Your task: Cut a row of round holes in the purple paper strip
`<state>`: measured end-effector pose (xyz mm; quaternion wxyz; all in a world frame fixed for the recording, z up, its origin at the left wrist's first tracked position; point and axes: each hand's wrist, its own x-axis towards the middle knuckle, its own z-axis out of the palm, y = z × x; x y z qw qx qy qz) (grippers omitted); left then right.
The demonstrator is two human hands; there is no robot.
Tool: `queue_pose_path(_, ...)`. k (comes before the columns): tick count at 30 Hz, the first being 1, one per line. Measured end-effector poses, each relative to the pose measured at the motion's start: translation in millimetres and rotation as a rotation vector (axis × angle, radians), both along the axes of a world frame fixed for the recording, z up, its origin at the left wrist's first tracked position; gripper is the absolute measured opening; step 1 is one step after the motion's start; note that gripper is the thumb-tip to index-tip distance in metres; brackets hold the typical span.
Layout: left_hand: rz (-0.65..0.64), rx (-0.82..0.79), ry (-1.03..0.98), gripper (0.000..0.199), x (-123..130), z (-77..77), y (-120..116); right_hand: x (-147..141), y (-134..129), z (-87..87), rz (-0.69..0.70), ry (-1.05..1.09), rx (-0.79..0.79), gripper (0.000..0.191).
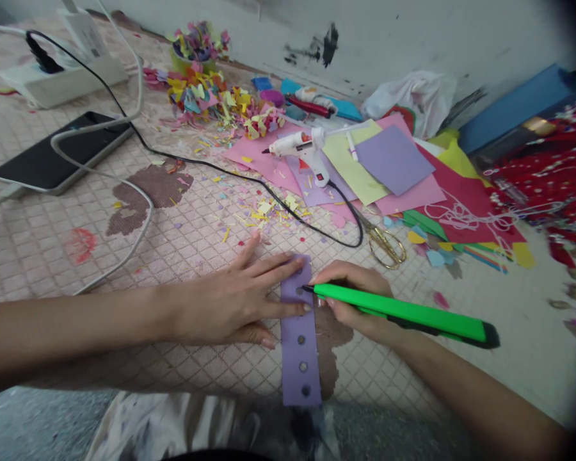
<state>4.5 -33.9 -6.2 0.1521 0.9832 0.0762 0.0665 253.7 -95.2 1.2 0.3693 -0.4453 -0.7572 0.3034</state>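
Quilted cloth (43, 256) lies beneath the purple strip (290, 352), which the left hand (240, 301) presses flat, fingers spread, beside the right hand (365, 276), whose fingers grasp a green tool (413, 314), tip at a hole, apparently needing steadiness.

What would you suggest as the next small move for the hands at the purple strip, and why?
I would probably shift the left hand slightly away from the green tool while pinning the purple strip, because its fingers lie on both sides of the tool's dark tip.
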Motion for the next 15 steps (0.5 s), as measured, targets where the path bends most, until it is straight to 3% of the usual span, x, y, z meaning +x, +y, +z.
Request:
queue_pose_path(9, 0.006, -0.016, -0.021, 0.056, -0.4, 1.5, -0.1, 7.2, -1.3, -11.3, 0.022, 0.046, -0.067, 0.024)
queue_pose_path(15, 0.007, 0.004, 0.005, 0.059, -0.1, 1.0, -0.3, 2.3, -0.1, -2.1, 0.032, 0.02, -0.042, 0.024)
